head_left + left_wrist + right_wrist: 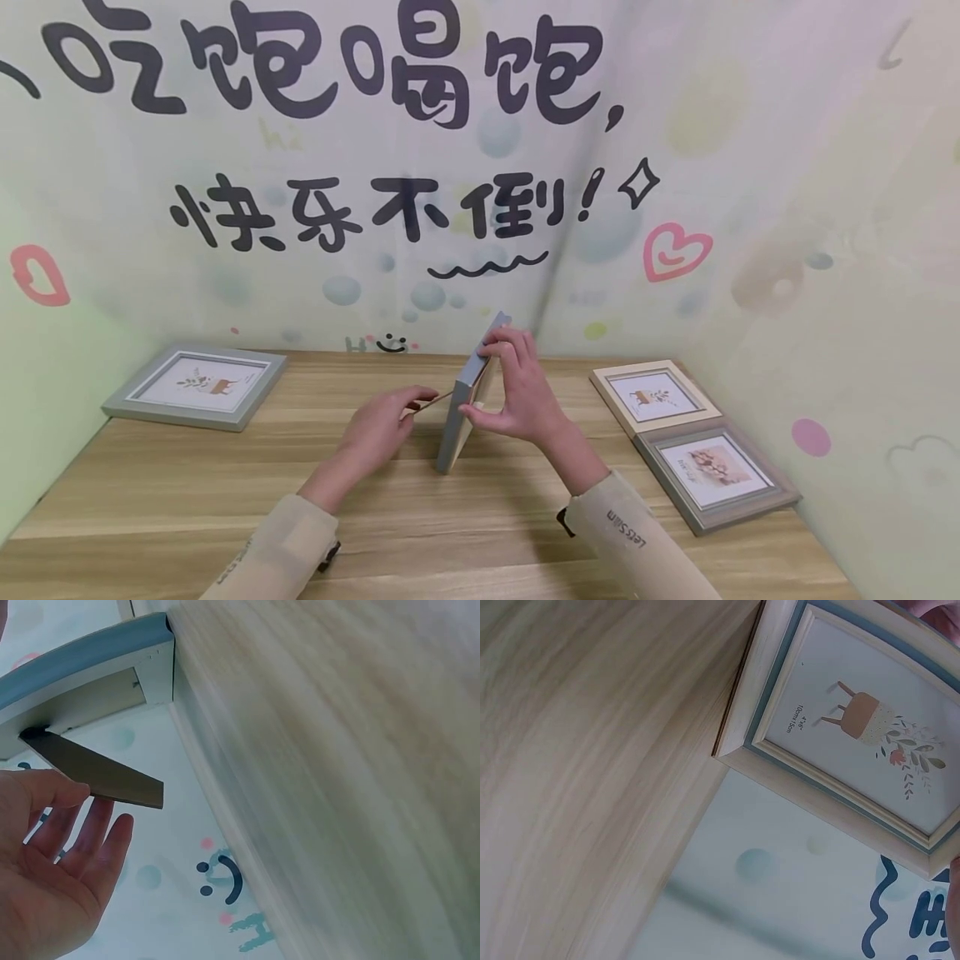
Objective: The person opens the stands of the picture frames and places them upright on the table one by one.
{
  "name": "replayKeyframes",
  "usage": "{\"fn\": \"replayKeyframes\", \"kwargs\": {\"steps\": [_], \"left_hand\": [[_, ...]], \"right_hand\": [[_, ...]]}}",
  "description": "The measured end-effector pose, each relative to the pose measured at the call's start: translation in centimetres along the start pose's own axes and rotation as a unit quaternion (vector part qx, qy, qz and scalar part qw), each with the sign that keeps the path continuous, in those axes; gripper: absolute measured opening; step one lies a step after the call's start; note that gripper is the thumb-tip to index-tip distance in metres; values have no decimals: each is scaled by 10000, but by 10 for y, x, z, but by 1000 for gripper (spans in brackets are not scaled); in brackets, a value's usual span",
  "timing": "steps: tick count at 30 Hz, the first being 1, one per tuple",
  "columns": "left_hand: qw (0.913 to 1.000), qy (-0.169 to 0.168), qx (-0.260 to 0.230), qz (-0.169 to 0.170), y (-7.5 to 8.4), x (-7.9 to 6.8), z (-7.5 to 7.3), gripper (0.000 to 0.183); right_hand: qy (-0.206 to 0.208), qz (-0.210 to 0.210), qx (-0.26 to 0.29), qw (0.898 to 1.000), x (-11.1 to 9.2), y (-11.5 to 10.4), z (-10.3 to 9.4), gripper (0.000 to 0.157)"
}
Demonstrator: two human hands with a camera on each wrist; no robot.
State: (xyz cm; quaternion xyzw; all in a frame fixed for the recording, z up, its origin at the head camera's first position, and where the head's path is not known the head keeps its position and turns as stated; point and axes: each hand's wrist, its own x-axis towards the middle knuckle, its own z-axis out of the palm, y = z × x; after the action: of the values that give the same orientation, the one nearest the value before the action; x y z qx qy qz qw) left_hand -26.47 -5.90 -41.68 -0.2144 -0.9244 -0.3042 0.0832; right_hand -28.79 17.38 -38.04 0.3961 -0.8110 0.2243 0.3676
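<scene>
A picture frame with a blue-grey outer edge stands on its edge on the table, tilted a little. My right hand grips its border, fingers at the top and thumb lower on the near side. Behind the frame, my left hand pinches the flat dark stand leg between thumb and fingers. The leg sticks out at an angle from the back in the left wrist view. The right wrist view has the front of the frame, with a print of a stool and leaves inside a cream border.
On the left of the wooden table lies a grey picture frame. To the right, a cream frame and a grey-brown frame lie end to end. A printed wall covering rises behind the table.
</scene>
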Motion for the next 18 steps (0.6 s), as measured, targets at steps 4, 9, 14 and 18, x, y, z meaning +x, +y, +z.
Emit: {"fn": "replayKeyframes", "kwargs": {"steps": [4,9,14,18], "left_hand": [[10000,63,0,-31,-3,1,-1,43],[9998,137,-39,-120,-5,1,-2,40],[10000,47,-2,-65,-4,0,-1,36],[10000,18,17,-21,-3,-1,1,35]], "right_hand": [[-7,8,-10,10000,1,0,1,70],[-7,26,-36,10000,1,-2,1,69],[-8,53,-40,10000,0,-2,1,68],[3,39,-53,10000,0,-2,1,69]]}}
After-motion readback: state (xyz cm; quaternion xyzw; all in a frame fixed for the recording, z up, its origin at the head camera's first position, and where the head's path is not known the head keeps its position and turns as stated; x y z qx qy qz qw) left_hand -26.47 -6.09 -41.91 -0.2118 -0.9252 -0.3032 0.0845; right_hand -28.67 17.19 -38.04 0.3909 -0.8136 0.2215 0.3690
